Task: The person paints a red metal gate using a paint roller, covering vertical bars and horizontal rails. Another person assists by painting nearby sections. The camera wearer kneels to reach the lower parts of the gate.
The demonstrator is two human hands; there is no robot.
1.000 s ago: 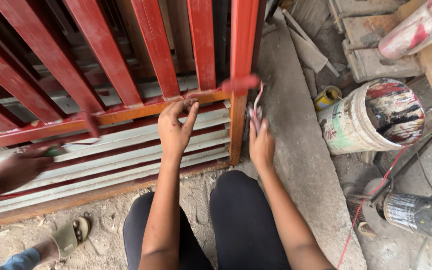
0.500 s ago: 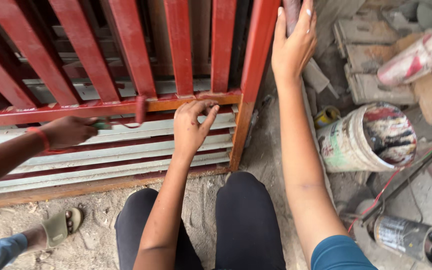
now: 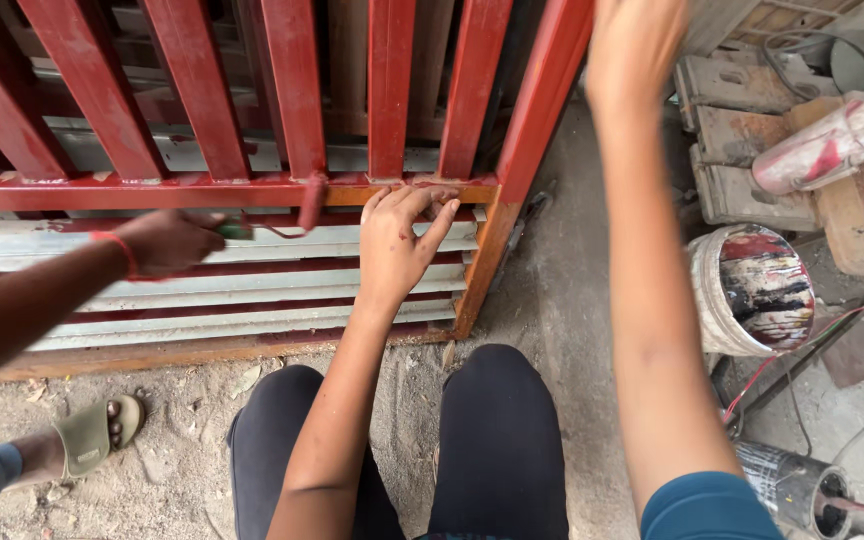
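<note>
— Since half a second back, what shifted?

— Right hand [image 3: 637, 50] had climbed further up the red corner post [image 3: 542, 110]; fingertips ran out of the top of view, so I could not tell whether it gripped or lay flat. Left hand [image 3: 400, 240] had barely moved. It sat at the horizontal rail [image 3: 152, 190] of the red metal gate [image 3: 292, 90], fingers spread and curled against the rail's underside, pinching nothing that I could see.

— And the other person?

— A co-worker's hand [image 3: 167, 240], red band at the wrist, was closed around a small paint roller [image 3: 307, 205], its red sleeve touching the rail just left of my left hand. Their sandalled foot [image 3: 92, 435] stood on the dirt at lower left.

— How far along was the painting?

— I judged most of it done: bars and rail were red and glossy. The post's lower stretch [image 3: 477, 270] and the rail's end near it showed orange, so that corner seemed left to coat.

— Supplies?

— A paint-smeared bucket [image 3: 752, 290] stood to the right, well apart from the gate, and a dark tin [image 3: 802, 490] near my right elbow.
</note>
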